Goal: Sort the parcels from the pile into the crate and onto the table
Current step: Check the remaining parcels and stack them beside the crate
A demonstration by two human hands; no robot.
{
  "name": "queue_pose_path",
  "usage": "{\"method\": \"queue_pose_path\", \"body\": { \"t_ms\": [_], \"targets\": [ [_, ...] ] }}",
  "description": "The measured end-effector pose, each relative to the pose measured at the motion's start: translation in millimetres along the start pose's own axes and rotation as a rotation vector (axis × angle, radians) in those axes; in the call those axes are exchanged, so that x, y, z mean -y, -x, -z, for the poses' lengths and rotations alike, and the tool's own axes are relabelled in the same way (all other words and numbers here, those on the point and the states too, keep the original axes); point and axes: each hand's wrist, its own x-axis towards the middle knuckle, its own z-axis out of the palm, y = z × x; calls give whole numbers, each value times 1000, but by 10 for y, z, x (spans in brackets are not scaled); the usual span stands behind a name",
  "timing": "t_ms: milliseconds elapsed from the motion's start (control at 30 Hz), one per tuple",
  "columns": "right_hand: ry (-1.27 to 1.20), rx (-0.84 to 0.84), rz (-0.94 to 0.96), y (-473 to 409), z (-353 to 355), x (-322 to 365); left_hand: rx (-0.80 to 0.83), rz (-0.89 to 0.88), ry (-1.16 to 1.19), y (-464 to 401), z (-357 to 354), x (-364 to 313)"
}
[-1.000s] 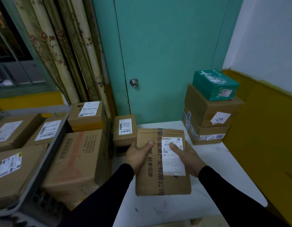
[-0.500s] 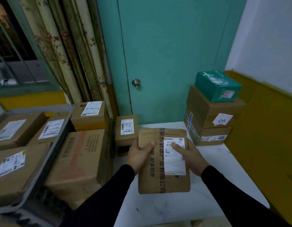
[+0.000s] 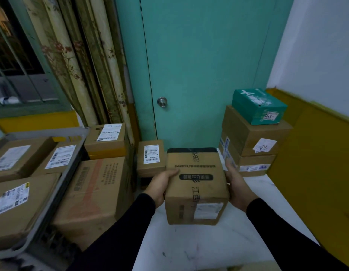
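White tabletop (image 3: 238,249) before a teal door (image 3: 199,65) — both hands' fingers (image 3: 172,171) grip a brown parcel (image 3: 196,184).

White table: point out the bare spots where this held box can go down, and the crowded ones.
The white table is bare under and in front of the held box, between the sleeves, and along its right edge below the stacked boxes. Crowded: the far right corner under that stack topped by the green box, and the gray crate of parcels on the left.
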Motion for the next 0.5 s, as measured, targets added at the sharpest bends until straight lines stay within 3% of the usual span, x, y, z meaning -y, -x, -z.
{"method": "queue_pose_path", "body": {
  "t_ms": [100, 267, 500],
  "targets": [
    [6, 74, 5, 40, -46, 20, -5, -29, -60, -23, -24, 28],
    [169, 17, 70, 3, -35, -88, -42, -99, -265, -47, -38, 110],
    [200, 57, 136, 4, -79, -128, -40, -164, -325, -53, -30, 170]
  ]
}}
